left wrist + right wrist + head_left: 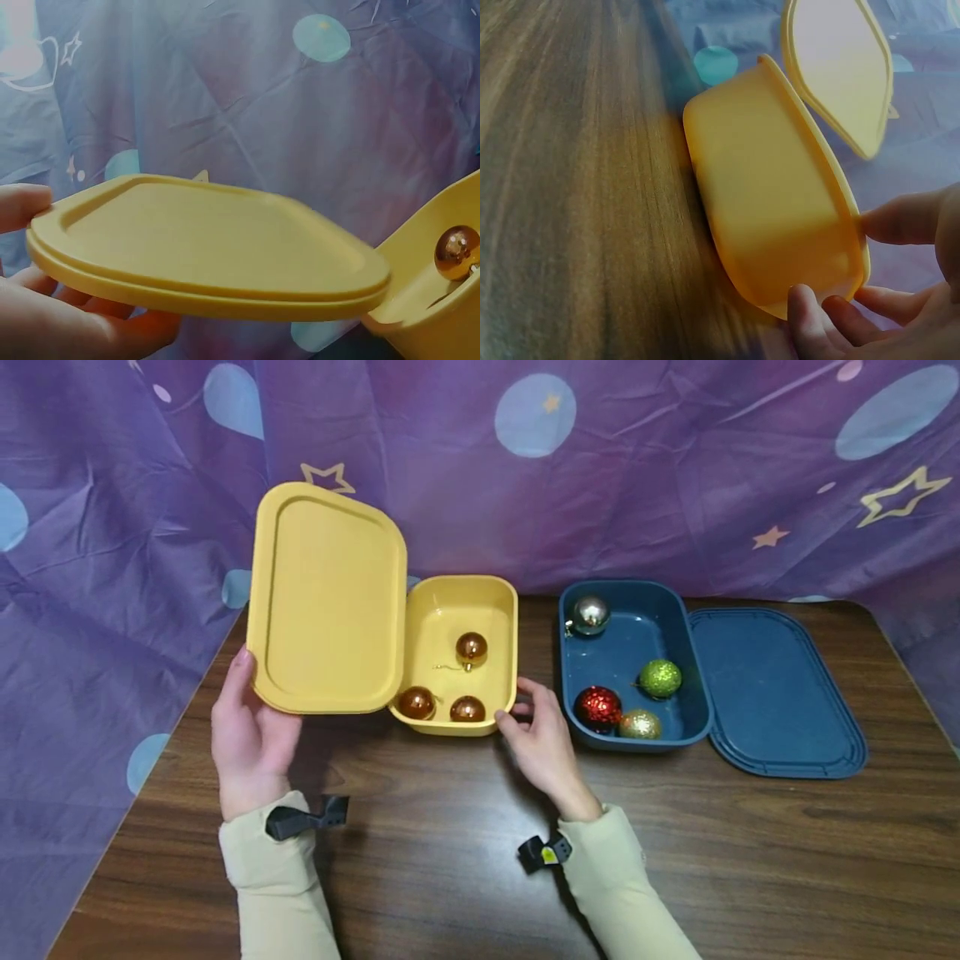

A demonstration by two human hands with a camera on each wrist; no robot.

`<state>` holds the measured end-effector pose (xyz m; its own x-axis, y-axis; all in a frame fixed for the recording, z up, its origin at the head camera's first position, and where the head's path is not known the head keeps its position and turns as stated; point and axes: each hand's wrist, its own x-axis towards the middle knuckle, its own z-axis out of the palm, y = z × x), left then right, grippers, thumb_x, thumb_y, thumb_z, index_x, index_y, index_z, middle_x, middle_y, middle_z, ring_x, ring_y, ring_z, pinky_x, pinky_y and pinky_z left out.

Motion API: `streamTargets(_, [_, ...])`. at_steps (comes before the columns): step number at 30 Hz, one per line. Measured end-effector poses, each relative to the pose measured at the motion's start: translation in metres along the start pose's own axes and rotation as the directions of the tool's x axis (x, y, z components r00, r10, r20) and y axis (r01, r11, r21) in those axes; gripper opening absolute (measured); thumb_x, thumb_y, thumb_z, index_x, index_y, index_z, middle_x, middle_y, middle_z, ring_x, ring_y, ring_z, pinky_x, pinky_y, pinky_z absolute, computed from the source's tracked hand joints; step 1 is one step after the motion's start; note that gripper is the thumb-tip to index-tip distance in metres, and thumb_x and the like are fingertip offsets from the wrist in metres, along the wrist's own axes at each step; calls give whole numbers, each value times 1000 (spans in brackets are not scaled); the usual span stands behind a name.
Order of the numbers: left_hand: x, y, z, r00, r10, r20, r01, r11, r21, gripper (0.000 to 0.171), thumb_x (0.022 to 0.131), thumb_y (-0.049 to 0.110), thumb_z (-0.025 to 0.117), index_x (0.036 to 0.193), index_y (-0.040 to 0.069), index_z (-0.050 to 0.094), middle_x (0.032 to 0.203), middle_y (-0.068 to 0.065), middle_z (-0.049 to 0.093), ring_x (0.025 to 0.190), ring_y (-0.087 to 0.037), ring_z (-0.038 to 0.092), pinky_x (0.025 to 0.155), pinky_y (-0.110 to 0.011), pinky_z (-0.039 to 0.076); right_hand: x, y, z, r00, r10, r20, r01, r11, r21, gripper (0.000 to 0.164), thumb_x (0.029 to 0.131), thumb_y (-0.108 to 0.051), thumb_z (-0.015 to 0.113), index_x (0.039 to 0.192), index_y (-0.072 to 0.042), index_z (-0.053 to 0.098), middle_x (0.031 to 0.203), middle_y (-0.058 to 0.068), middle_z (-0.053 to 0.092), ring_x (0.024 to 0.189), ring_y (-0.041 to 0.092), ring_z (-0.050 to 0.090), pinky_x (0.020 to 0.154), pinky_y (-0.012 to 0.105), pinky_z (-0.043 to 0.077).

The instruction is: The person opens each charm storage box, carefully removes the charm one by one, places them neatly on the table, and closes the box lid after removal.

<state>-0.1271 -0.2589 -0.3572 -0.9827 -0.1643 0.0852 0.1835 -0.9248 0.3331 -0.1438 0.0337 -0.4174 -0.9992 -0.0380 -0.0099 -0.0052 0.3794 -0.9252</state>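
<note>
My left hand (255, 739) holds a yellow lid (333, 602) by its left edge, thumb on the upper face and fingers underneath, as the left wrist view shows. The lid is raised and overlaps the left rim of a yellow box (453, 589) in the head view. Inside that box lie three shiny copper-brown bauble ornaments (471, 648), one near the middle and two along the front wall. At the box's front right corner, my right hand (542, 739) grips the rim, its thumb at the rim and its fingers against the outer wall (772, 187).
Right of the yellow box stands a dark blue box (630, 589) with a silver bauble (590, 615), a red one (597, 708), a green one (660, 679) and a gold one (640, 725). A blue lid (776, 693) lies beside it. Behind the wooden table (435, 860) hangs a purple curtain (450, 468).
</note>
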Motion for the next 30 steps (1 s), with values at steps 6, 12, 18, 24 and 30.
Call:
streamTargets(6, [1,0,0,975,206,-80,-202,978,59,23,99,5,45,118,-4,55,118,-19,63,109,-31,60,100,-39,46,0,2,0,1000,0,5,0,1000,-5,57,88,-12,63,139,1,42,133,20,48,110,30,59,90,41,54])
streamTargets(12, [3,-2,1,900,416,-132,-375,892,254,9,95,2,54,101,-5,56,102,-19,63,91,-28,61,82,-35,51,1,2,0,1000,10,13,-10,1000,4,58,88,-11,63,140,0,42,135,19,47,111,30,59,90,40,54])
streamTargets(18, [6,-5,-1,791,591,-160,-446,735,511,10,88,1,65,95,-6,63,91,-15,62,81,-23,60,69,-29,51,2,1,-1,1000,16,16,-16,1000,6,59,87,-11,64,140,0,41,135,19,47,111,31,59,90,40,54])
streamTargets(24, [10,-9,-7,674,733,-95,-436,498,750,10,83,-7,65,91,-4,70,97,-11,71,92,-21,64,78,-27,50,2,2,-1,1000,9,18,-9,1000,10,59,87,-11,64,140,0,41,135,19,47,110,31,59,89,40,54])
streamTargets(30, [14,-13,-15,649,760,-17,-372,337,865,17,81,-10,63,81,5,71,106,-7,72,106,-20,64,91,-25,49,2,2,-1,1000,5,22,-5,1000,17,59,87,-10,64,141,-1,41,136,18,47,110,30,60,89,39,55])
